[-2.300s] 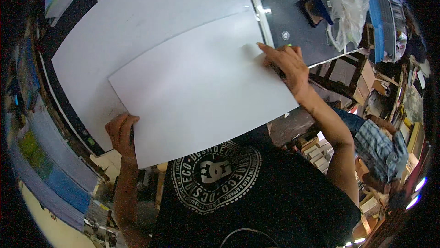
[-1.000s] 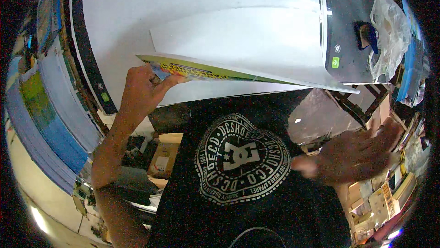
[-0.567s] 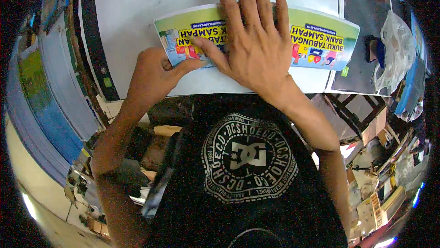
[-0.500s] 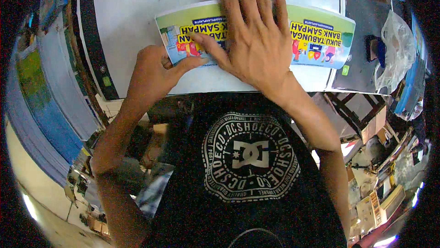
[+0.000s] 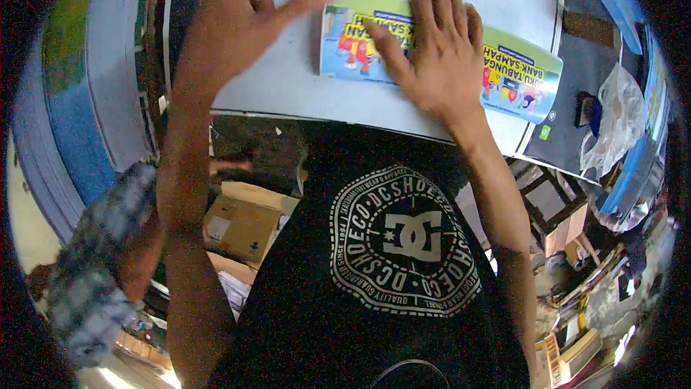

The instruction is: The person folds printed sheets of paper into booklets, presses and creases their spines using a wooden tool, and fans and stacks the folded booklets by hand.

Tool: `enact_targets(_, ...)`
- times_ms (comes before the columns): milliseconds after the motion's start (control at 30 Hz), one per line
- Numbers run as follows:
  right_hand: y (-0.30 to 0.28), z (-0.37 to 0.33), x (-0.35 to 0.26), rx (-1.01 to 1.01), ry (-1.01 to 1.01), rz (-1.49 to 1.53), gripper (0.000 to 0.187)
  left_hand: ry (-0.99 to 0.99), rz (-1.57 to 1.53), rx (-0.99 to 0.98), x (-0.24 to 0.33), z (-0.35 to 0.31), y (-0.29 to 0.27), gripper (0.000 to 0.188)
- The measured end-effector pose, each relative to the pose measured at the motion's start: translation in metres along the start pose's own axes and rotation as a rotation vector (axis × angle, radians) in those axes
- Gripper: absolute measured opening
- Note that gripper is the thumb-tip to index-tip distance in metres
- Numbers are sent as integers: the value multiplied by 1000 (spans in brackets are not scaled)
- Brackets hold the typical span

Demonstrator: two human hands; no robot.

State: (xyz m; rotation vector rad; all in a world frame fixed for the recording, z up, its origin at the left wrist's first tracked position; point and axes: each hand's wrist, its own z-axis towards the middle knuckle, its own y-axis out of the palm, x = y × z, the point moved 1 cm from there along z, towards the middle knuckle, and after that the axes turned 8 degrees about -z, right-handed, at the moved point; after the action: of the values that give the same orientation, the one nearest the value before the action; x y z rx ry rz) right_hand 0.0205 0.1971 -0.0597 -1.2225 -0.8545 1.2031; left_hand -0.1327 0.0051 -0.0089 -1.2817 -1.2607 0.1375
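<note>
A long printed paper sheet (image 5: 518, 83) in green, yellow and blue lies across the white tabletop (image 5: 273, 90). Its left end rises slightly and curves at the edge. My right hand (image 5: 439, 65) rests flat over the middle of the sheet, fingers stretched and thumb spread, hiding part of the print. Beyond the sheet's left end is my left hand (image 5: 234, 22), raised and a little blurred. Its thumb points at the sheet's upper left corner, and its forefinger stands apart from the thumb. Nothing shows between them.
A clear plastic bag (image 5: 620, 119) and a small dark block (image 5: 588, 112) are at the table's right end. Tall stacks of printed sheets (image 5: 54, 108) stand at left. Another person's checkered sleeve (image 5: 101, 252) is at lower left, near a cardboard box (image 5: 245, 225).
My left hand has left the sheet's lower left edge and moved up, off the paper. My right hand stays on the sheet. Another person has come into view at lower left.
</note>
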Motion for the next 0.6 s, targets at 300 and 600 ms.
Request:
enact_targets(300,1,4,5,-74,-52,-115,70,657,-694,493,128,-48,10,41)
enact_targets(600,-5,10,-20,-198,50,-93,69,765,-1007,498,152,-88,48,53)
